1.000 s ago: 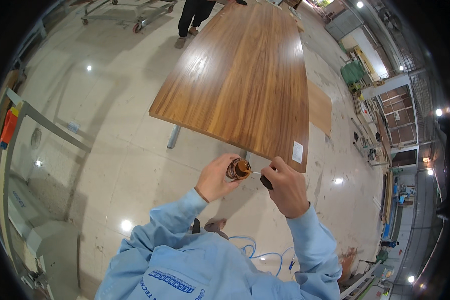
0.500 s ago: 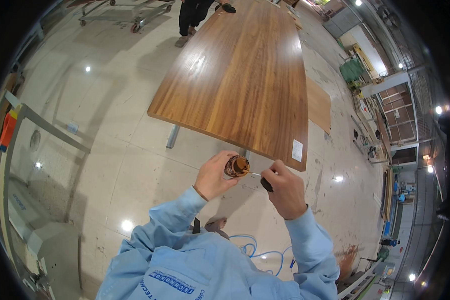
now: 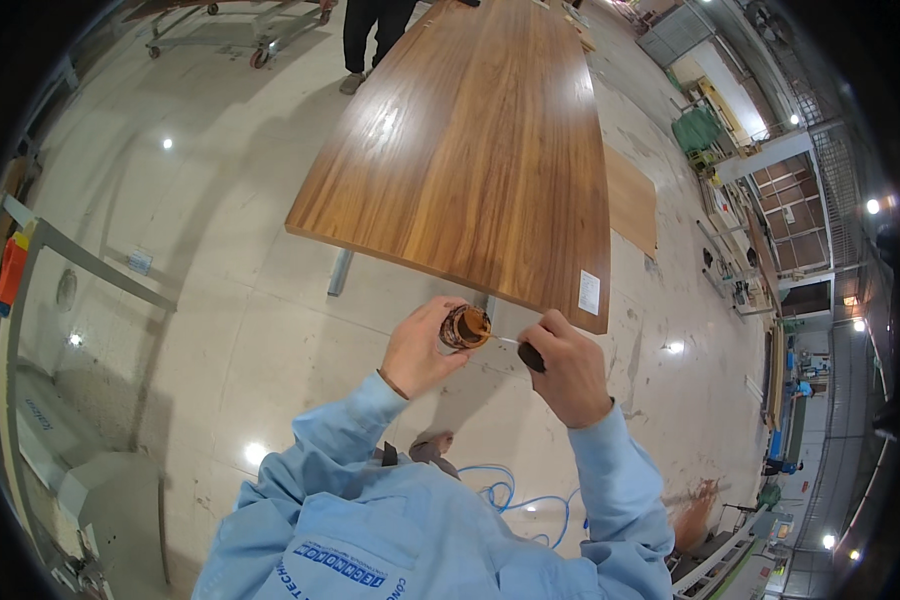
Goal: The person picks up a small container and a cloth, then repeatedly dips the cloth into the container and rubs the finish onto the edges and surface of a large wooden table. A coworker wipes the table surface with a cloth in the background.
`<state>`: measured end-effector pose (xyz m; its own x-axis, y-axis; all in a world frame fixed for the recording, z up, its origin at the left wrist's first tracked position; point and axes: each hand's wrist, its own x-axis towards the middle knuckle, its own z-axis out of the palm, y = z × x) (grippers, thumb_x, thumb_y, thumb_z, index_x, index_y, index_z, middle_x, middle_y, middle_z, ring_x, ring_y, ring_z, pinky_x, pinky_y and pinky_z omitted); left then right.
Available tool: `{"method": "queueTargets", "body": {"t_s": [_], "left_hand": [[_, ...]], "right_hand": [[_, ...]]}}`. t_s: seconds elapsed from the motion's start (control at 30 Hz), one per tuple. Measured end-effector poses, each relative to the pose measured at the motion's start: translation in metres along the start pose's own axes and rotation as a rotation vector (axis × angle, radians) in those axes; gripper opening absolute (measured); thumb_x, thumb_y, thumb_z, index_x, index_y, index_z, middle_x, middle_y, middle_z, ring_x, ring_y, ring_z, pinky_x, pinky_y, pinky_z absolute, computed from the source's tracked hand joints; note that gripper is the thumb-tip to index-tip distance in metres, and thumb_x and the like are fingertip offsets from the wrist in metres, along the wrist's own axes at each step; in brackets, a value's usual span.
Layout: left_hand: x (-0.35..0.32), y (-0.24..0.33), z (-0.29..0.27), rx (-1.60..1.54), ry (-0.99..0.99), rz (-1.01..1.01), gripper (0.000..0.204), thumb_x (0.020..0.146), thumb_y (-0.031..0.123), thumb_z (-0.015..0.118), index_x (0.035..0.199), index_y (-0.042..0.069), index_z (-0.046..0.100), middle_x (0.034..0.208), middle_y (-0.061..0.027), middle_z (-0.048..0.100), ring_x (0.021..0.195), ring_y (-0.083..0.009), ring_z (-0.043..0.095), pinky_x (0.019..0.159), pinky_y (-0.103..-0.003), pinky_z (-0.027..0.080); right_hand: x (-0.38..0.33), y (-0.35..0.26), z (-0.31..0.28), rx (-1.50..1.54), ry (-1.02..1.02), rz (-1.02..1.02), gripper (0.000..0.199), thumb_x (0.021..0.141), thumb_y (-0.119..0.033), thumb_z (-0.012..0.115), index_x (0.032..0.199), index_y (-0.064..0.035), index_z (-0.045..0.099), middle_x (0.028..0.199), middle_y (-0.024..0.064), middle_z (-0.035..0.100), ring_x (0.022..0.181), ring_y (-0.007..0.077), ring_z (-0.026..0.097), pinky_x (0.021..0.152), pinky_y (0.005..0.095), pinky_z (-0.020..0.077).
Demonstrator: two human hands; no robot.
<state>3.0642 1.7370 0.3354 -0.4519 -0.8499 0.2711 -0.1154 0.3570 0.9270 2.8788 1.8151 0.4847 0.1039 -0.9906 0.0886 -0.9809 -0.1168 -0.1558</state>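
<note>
My left hand point(image 3: 420, 347) is wrapped round a small open jar point(image 3: 450, 332), tilted with its mouth toward the right. Brown paste smears the jar's inside and rim. In my right hand point(image 3: 568, 372) is a tool with a dark handle point(image 3: 531, 357) and a thin metal shaft point(image 3: 504, 340). The shaft's brown-coated tip is at the jar's mouth; its exact kind I cannot tell. Both hands are just off the near edge of a long brown wood-grain panel point(image 3: 460, 150), with a white label point(image 3: 589, 293) at its near right corner.
Metal supports point(image 3: 340, 272) show under the panel. At its far left stands another person point(image 3: 370, 35). A grey metal frame point(image 3: 100, 262) is on the left, a thin brown sheet point(image 3: 630, 200) beside the panel on the right. Blue hose point(image 3: 500, 490) lies on the floor near my feet.
The view has shifted slightly, and the panel appears a little further left. My hands stay close together, with the tool's tip still at the jar's mouth. The far person's hand has mostly left the picture.
</note>
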Motion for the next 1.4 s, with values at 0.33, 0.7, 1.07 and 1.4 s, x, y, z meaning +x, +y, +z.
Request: {"method": "queueTargets", "body": {"t_s": [0.33, 0.7, 1.07, 1.4], "left_hand": [[-0.002, -0.001, 0.003, 0.025, 0.042, 0.029, 0.062, 0.077, 0.011, 0.09, 0.132, 0.004, 0.064, 0.121, -0.0114, 0.071, 0.103, -0.027, 0.072, 0.087, -0.035, 0.059], [0.001, 0.001, 0.004, -0.052, -0.019, -0.049, 0.057, 0.078, 0.014, 0.089, 0.128, 0.005, 0.064, 0.122, -0.0121, 0.07, 0.11, -0.032, 0.07, 0.092, -0.038, 0.058], [0.003, 0.0, 0.008, -0.044, -0.034, -0.078, 0.06, 0.078, 0.012, 0.089, 0.132, 0.005, 0.063, 0.122, -0.0117, 0.071, 0.11, -0.0287, 0.071, 0.092, -0.037, 0.058], [-0.009, -0.007, 0.044, 0.095, -0.172, -0.058, 0.062, 0.078, 0.005, 0.09, 0.133, 0.002, 0.063, 0.127, -0.0128, 0.07, 0.113, -0.0244, 0.071, 0.096, -0.035, 0.057]], "right_hand": [[-0.004, -0.001, 0.0, -0.024, 0.06, 0.011, 0.02, 0.079, 0.002, 0.079, 0.092, -0.0106, 0.071, 0.094, 0.0043, 0.063, 0.081, 0.0286, 0.07, 0.068, 0.0409, 0.0556], [-0.003, 0.004, -0.009, 0.088, -0.042, 0.015, 0.01, 0.085, -0.005, 0.077, 0.093, -0.0082, 0.073, 0.091, 0.0086, 0.064, 0.083, 0.0327, 0.068, 0.072, 0.0422, 0.0541], [-0.03, 0.028, 0.032, 0.184, 0.015, 0.138, 0.013, 0.085, -0.006, 0.081, 0.095, -0.0077, 0.073, 0.092, 0.0082, 0.069, 0.083, 0.0325, 0.07, 0.071, 0.0382, 0.0552], [-0.168, 0.16, 0.142, 0.889, 0.613, 0.894, 0.012, 0.095, -0.007, 0.079, 0.104, 0.0, 0.076, 0.096, 0.009, 0.078, 0.087, 0.0163, 0.071, 0.082, 0.0298, 0.0554]]}}
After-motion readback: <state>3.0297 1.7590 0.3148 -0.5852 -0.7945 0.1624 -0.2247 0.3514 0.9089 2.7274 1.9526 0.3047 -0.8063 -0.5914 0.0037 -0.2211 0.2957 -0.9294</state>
